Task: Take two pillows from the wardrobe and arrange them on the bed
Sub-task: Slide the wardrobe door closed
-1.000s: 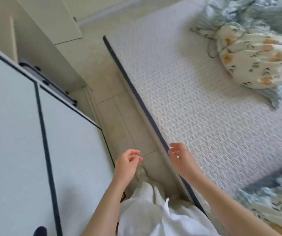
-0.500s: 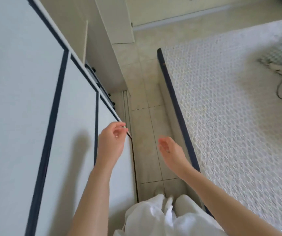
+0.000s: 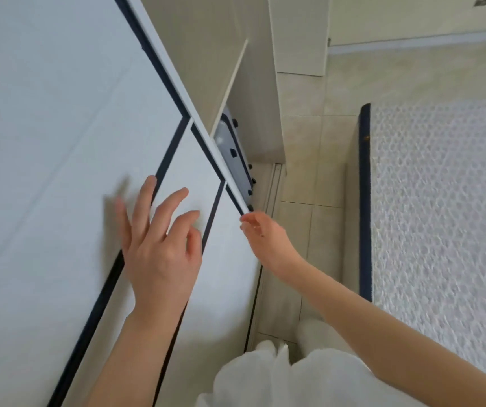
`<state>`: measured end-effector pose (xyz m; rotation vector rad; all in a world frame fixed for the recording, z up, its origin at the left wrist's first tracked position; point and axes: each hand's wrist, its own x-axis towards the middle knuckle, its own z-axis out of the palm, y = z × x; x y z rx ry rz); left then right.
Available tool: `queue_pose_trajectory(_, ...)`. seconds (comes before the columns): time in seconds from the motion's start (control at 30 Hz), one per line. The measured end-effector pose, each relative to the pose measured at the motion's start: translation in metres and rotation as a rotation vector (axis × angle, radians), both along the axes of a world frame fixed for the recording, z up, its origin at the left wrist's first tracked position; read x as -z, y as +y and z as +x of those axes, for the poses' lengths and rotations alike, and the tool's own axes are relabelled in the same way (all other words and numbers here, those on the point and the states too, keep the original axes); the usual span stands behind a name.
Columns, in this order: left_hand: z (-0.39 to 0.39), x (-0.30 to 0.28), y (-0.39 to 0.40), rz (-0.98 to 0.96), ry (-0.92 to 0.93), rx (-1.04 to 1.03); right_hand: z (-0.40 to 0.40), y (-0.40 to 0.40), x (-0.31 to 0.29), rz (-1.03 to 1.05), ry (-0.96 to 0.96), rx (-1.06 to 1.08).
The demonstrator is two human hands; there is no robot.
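Observation:
The wardrobe's white sliding door (image 3: pixel 59 171) with dark blue trim fills the left side. My left hand (image 3: pixel 159 245) lies flat against its panel with fingers spread, holding nothing. My right hand (image 3: pixel 265 233) reaches to the door's right edge, fingertips touching the edge near its dark frame. Behind that edge a gap shows a beige shelf board (image 3: pixel 230 86) and a grey case (image 3: pixel 233 154) inside the wardrobe. The bed (image 3: pixel 441 201), with a white textured cover and dark blue side rail, is at the right. No pillows are in view.
A narrow strip of beige tiled floor (image 3: pixel 309 186) runs between the wardrobe and the bed. A floor track (image 3: pixel 274 183) follows the wardrobe's base. My white clothing (image 3: pixel 288 377) shows at the bottom. A beige cabinet side (image 3: pixel 297 33) stands at the far end.
My view has turned left, away from the bed and its pillows, toward the wardrobe. My left hand rose and flattened on the door; my right hand moved left to the door's edge.

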<state>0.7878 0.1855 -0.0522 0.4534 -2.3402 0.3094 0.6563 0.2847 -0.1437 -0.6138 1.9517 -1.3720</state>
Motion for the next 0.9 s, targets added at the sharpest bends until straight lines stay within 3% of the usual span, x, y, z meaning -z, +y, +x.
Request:
queue_pose_trajectory(0.3,0.009,-0.012,-0.022,-0.237,-0.005,-0.358,-0.033,-0.073,-0.042,-0.077,0.117,-0.234)
queue_pose_trajectory(0.43,-0.002,-0.006,-0.028,-0.415,-0.088,-0.513,-0.042,-0.103,-0.059,-0.088,0.028,-0.317)
queue_pose_trajectory(0.67,-0.01,-0.001,-0.035,-0.423,-0.197,-0.661,-0.038,-0.135,-0.069,-0.09,-0.187,-0.315)
queue_pose_trajectory(0.9,-0.04,-0.002,-0.046,-0.428,-0.273,-0.689,-0.068,-0.145,-0.073,-0.11,-0.218,-0.289)
